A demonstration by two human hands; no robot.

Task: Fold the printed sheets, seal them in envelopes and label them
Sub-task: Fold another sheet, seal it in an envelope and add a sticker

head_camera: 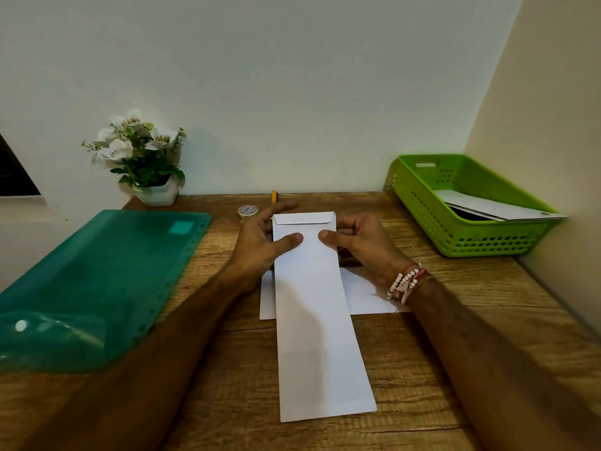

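From my end, both hands are on the long white envelope (312, 304), which runs lengthwise away from me at desk centre. L hand (260, 242) is clamped on its far-left edge, thumb (289, 239) flat on top, the other fingers going under or behind the far corner. R hand (361, 245) grips the far-right edge the same way, thumb (331, 237) on top and fingers curled at the edge. The two thumb tips are close but not touching.

The env. flap is at the far end, folded over. Can't tell if the near end rests on the wooden desk (406, 369) or is lifted off it.

A white sheet (367, 294) lies flat under the env., sticking out on both sides, more to the R. Beaded bracelets (406, 283) sit on the R wrist, over that sheet.

- Just beyond the env.'s far-left corner: a clear tape roll (247, 212).
- Behind the tape roll: an orange pen (274, 196).
- Well L of the env.: a teal plastic folder (97, 281).
- Far L, by the wall: a white pot of white flowers (156, 193).
- Well R of the env.: a green basket (419, 203) w/ white papers (494, 208) in it.
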